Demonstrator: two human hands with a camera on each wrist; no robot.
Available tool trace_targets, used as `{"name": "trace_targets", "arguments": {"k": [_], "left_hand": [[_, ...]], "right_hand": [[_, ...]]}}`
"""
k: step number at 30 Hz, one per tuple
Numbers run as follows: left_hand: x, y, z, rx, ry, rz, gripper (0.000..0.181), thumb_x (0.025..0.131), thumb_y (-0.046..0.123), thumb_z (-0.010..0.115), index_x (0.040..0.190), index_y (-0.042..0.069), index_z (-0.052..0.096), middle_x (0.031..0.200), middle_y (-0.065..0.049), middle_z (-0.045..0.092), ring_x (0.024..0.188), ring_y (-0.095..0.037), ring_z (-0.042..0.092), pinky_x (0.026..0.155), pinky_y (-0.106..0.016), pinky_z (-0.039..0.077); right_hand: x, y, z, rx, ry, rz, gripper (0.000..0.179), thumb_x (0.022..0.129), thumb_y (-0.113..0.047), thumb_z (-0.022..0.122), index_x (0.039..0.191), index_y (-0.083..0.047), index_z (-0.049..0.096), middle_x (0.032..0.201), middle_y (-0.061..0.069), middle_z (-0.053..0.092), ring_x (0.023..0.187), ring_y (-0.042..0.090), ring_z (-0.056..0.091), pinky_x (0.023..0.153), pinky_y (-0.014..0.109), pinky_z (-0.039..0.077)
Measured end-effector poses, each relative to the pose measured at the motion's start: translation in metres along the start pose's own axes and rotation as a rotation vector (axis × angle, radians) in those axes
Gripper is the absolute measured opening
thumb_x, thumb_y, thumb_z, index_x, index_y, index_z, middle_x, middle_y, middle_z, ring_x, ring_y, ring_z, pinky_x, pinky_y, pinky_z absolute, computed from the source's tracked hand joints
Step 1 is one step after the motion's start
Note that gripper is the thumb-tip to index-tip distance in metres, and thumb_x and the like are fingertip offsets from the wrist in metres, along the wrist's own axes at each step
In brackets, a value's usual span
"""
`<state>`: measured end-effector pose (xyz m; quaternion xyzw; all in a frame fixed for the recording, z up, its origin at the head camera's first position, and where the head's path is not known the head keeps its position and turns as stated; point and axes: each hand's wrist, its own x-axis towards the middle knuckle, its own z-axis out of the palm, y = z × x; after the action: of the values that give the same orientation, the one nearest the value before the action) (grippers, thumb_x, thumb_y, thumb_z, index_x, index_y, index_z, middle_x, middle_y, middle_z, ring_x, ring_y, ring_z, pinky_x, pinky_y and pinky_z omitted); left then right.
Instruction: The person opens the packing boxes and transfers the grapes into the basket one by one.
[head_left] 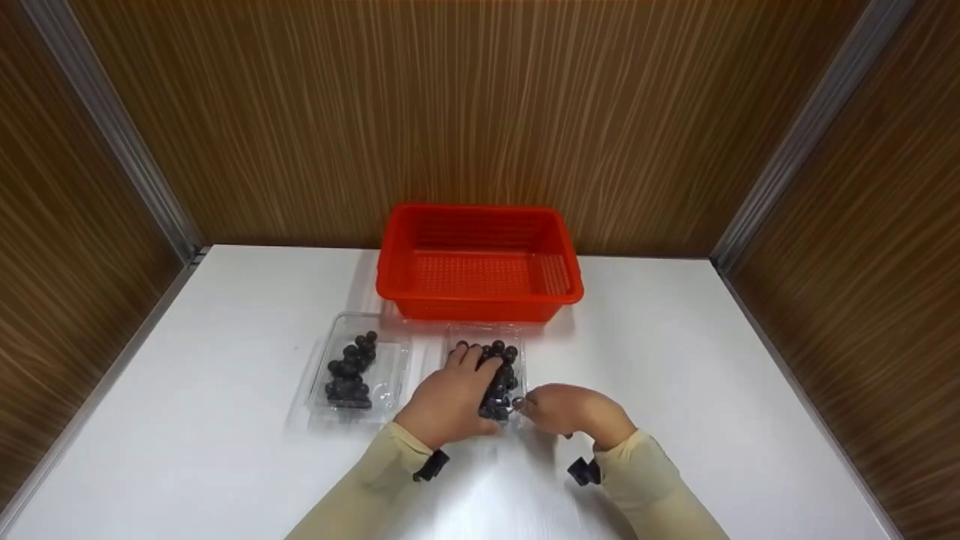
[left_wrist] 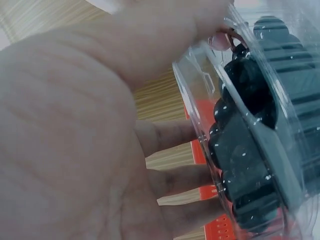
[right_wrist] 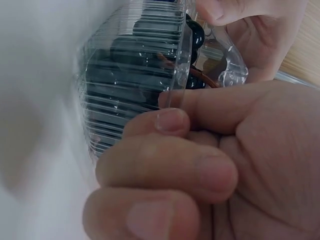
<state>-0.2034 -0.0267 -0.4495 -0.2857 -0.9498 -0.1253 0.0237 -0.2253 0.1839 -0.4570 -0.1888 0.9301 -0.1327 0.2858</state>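
Note:
A clear plastic box of dark grapes lies between both hands. My left hand spreads over its left side, fingers across the grapes and thumb near its front edge. In the left wrist view the fingers lie fairly straight along the plastic wall. At the front right corner, my right hand pinches the box's edge between thumb and curled fingers. The right wrist view shows the ribbed plastic side and a brown stem by the fingertips.
To the left sits another clear plastic box holding a bunch of dark grapes. A red plastic basket stands just behind both boxes. Wood-grain panels enclose the white table at the back and sides.

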Motion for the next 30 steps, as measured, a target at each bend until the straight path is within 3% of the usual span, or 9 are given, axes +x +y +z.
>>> {"name": "trace_targets", "arguments": {"k": [9,17,24,30], "left_hand": [[-0.0006,0.0001,0.0009,0.008,0.023,0.014,0.094,0.075,0.043,0.091,0.150,0.006,0.050,0.145,-0.024,0.050,0.138,-0.047,0.046,0.098,-0.048,0.057],[0.0003,0.0009,0.0004,0.020,0.031,0.020,0.088,0.077,0.040,0.089,0.148,0.006,0.052,0.143,-0.024,0.050,0.137,-0.047,0.047,0.099,-0.048,0.056],[0.0000,0.0006,-0.0005,0.007,0.023,0.024,0.086,0.075,0.034,0.087,0.149,0.005,0.051,0.143,-0.024,0.050,0.137,-0.048,0.047,0.099,-0.048,0.056],[-0.0008,0.0000,-0.0015,0.004,0.032,0.037,0.083,0.075,0.031,0.084,0.148,0.005,0.052,0.142,-0.024,0.051,0.136,-0.048,0.048,0.098,-0.047,0.057]], "right_hand": [[-0.0008,-0.0011,0.0001,-0.007,-0.007,-0.025,0.036,0.110,-0.027,0.039,0.098,-0.005,0.065,0.078,0.006,0.055,0.053,0.021,0.056,0.074,0.044,0.052],[-0.0005,-0.0001,-0.0001,-0.008,-0.011,-0.015,0.037,0.111,-0.028,0.039,0.098,-0.006,0.065,0.076,0.005,0.054,0.053,0.021,0.056,0.083,0.046,0.052],[-0.0008,-0.0008,0.0004,-0.001,-0.016,-0.016,0.038,0.111,-0.030,0.038,0.110,-0.005,0.066,0.079,0.006,0.056,0.053,0.021,0.056,0.087,0.046,0.052],[-0.0013,-0.0011,0.0002,0.007,-0.009,-0.024,0.037,0.111,-0.031,0.039,0.106,-0.006,0.067,0.077,0.006,0.057,0.052,0.025,0.058,0.091,0.046,0.051]]}}
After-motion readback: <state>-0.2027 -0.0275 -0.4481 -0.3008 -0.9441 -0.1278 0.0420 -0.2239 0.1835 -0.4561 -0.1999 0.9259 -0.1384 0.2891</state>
